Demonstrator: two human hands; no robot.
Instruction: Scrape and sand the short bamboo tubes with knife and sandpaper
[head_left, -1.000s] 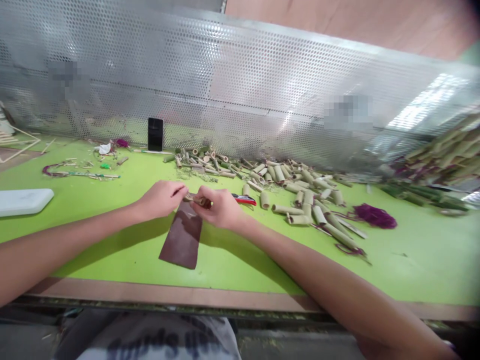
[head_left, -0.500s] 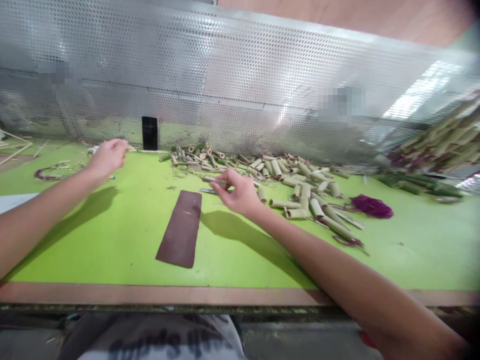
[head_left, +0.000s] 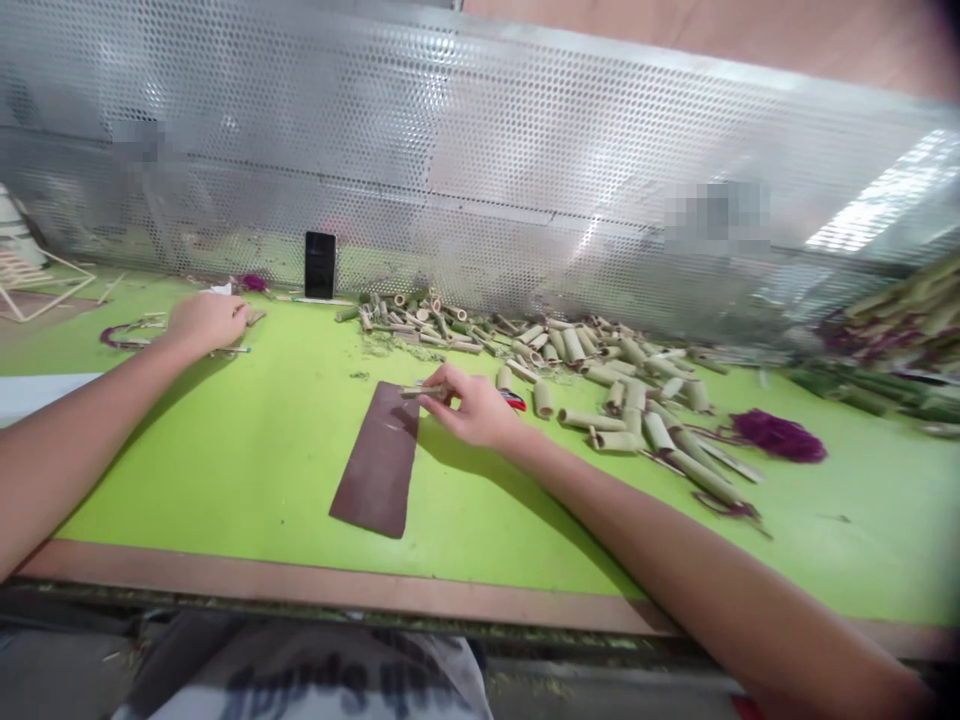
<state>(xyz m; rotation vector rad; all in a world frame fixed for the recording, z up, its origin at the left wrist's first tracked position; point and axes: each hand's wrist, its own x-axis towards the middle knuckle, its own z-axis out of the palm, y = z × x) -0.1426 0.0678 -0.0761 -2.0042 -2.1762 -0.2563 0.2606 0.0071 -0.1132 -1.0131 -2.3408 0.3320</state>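
The fingers of my right hand (head_left: pixel 469 410) are closed on a thin bamboo piece (head_left: pixel 422 391), pinched between thumb and forefinger, its free end sticking out over the far end of a brown sheet (head_left: pixel 375 470) that lies on the green bench (head_left: pixel 247 470). My fingers cover its other end, and I can't make out whether it touches the sheet or hangs just above. Behind that same hand a red-handled tool (head_left: pixel 514 400) shows only a bit of its grip; my hand blocks the rest. My left hand (head_left: pixel 201 322) is well apart, over at the far left, back turned up, with a short bamboo stub (head_left: pixel 256 317) right at the fingertips; I can't tell whether those fingers grasp it or have let it go. The hand and wrist also hide part of a striped stick (head_left: pixel 234 350) and most of a crumpled white scrap (head_left: pixel 221 289). My left forearm and the picture's edge cut off a flat white object (head_left: pixel 45 392), too little of it showing to name. Cut bamboo tubes (head_left: pixel 574 345) lie heaped beyond my right hand, many overlapping, beside a tangle of purple thread (head_left: pixel 780 436). Past the perforated metal screen (head_left: pixel 510 190), shapes are blurred, two patches pixelated. At the right edge a leafy bundle (head_left: pixel 907 305) runs out of view.
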